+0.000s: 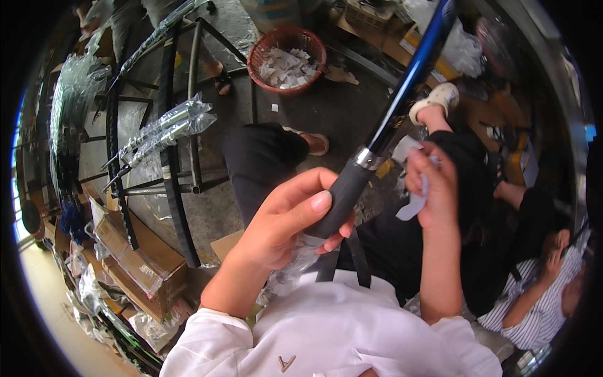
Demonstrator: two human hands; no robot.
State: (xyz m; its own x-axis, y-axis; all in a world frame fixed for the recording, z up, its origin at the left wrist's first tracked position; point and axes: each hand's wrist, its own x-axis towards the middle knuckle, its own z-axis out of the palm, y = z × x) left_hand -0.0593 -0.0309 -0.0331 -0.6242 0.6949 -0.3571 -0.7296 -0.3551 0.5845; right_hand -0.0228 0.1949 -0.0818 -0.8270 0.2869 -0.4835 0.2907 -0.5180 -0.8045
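My left hand (282, 217) is wrapped round the dark foam handle of a fishing rod (352, 188), the thumb lying along its near side. Above the handle sits a silver collar, and from it the glossy black-and-blue shaft slants up toward the upper right. Clear plastic wrap (296, 259) hangs below the handle, by my left palm. Close to the collar on the right, my right hand (436, 185) pinches a crumpled white scrap of paper or cloth (414, 204), its ends sticking out between the fingers. Whether the scrap touches the shaft I cannot tell.
Ahead on the floor stands a red basket (252, 60) of white scraps. On the left, a metal rack (166, 113) carries plastic-wrapped rods (166, 129), with a cardboard box (141, 267) below. A person in a striped shirt (540, 292) sits at my right.
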